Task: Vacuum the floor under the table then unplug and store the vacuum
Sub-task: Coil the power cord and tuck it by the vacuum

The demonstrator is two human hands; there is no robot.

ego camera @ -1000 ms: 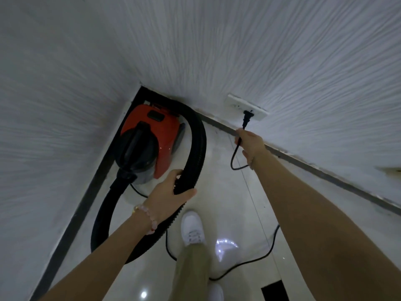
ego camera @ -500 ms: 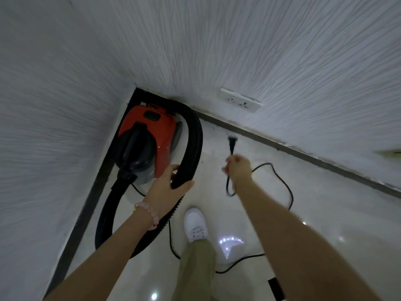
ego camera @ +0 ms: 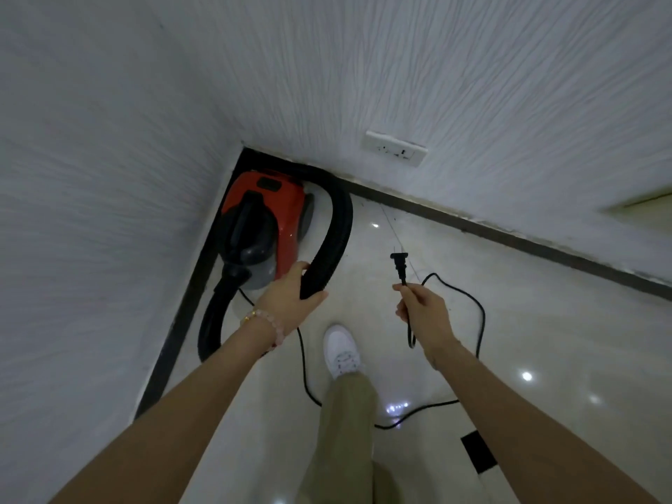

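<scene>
Vacuum (ego camera: 267, 221), red with a black top, sits on the floor (ego camera: 545, 340) in the corner where the two textured walls meet. Its black hose (ego camera: 336, 238) loops up and around the body, and the left hand (ego camera: 289, 303), a bead bracelet (ego camera: 271, 323) at its wrist, is wrapped around the hose's end. A white shoe (ego camera: 342, 349) stands between the arms. The right hand (ego camera: 423, 312) pinches the cord (ego camera: 482, 321) just below the plug (ego camera: 400, 261), which points up, free of the wall socket (ego camera: 394, 149).
</scene>
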